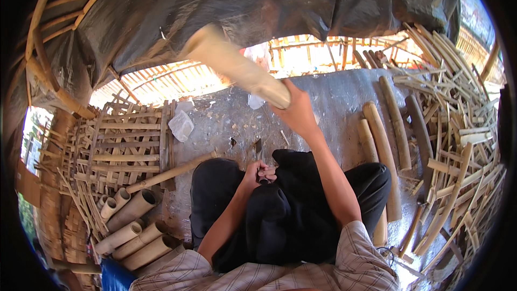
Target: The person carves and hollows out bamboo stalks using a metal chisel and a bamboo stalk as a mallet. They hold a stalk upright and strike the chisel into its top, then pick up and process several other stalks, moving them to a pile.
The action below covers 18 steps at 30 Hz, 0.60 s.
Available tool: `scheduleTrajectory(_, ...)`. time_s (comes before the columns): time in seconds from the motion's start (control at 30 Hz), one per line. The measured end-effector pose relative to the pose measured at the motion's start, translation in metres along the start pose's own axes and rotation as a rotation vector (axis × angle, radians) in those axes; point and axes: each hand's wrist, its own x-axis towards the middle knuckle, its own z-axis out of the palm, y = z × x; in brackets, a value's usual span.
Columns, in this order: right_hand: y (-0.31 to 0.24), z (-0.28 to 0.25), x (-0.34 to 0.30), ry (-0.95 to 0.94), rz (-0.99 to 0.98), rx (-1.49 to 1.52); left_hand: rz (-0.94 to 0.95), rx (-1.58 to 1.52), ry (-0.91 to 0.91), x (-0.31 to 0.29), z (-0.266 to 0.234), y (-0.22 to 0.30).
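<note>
gry flr (334, 97) | R: bamboo poles (383, 156) | L: crumpled clr plstc (181, 126) | mid: sml scraps (235, 126)

No lettering, label, number or sign can be read anywhere in this view.

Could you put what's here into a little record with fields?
Right hand: raised, gripping a thick tan bamboo piece, motion-blurred
Left hand: closed around a small dark object, details unclear
Lower left: hollow tan bamboo tubes
Left: brown bamboo lattice
Right: pale split bamboo strips
Top: black plastic sheet
</note>
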Motion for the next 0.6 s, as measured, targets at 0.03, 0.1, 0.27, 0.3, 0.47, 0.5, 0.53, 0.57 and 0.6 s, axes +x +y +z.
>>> scheduleTrajectory(0.03, 0.007, 0.004, -0.001, 0.029, 0.042, 0.120, 0.013, -0.040, 0.008, -0.001, 0.003, -0.002)
scheduleTrajectory(0.1, 0.018, 0.010, -0.003, 0.048, 0.106, 0.299, 0.022, -0.051, -0.004, -0.003, 0.009, -0.005)
scheduleTrajectory(0.27, 0.051, 0.028, -0.012, 0.050, 0.205, 0.478, 0.112, 0.064, -0.145, -0.016, 0.016, -0.012)
scheduleTrajectory(0.3, 0.062, 0.029, -0.015, 0.065, 0.223, 0.489, 0.146, 0.240, -0.071, -0.021, 0.024, -0.014)
scheduleTrajectory(0.47, 0.083, 0.037, -0.023, 0.009, 0.302, 0.416, 0.523, 0.870, 0.166, -0.060, 0.062, -0.027)
scheduleTrajectory(0.5, 0.079, 0.038, -0.022, -0.029, 0.291, 0.382, 0.583, 0.968, 0.175, -0.074, 0.069, -0.022)
scheduleTrajectory(0.53, 0.077, 0.039, -0.022, -0.058, 0.281, 0.349, 0.594, 1.013, 0.183, -0.089, 0.077, -0.016)
scheduleTrajectory(0.57, 0.079, 0.040, -0.025, -0.064, 0.279, 0.355, 0.634, 1.053, 0.188, -0.106, 0.091, -0.014)
scheduleTrajectory(0.6, 0.081, 0.044, -0.025, -0.070, 0.269, 0.364, 0.661, 1.099, 0.207, -0.118, 0.095, -0.009)
